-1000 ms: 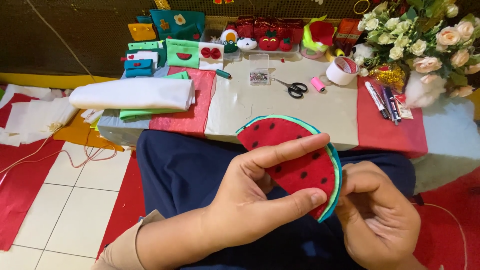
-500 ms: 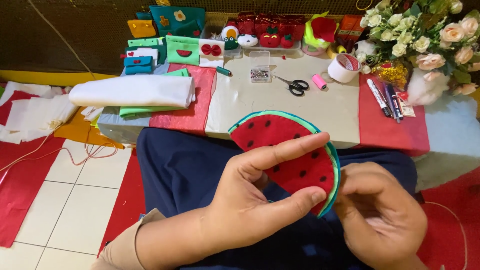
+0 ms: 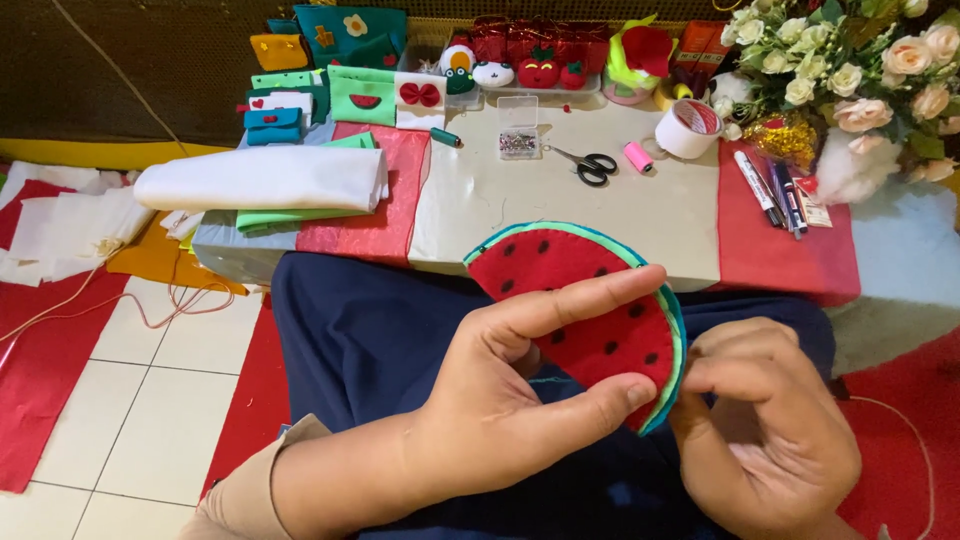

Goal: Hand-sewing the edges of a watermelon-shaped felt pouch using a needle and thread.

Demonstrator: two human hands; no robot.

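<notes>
Felt watermelon slice [image 3: 590, 310] | pinched by left hand [image 3: 500, 400] | right hand [image 3: 770, 430] curled at its green edge

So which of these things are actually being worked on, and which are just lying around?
In hand:
watermelon felt piece, pinched by left hand
right hand, at its green edge

Lying about:
scissors
pin box
pink spool
tape roll
pens
white cloth roll
flowers
</notes>
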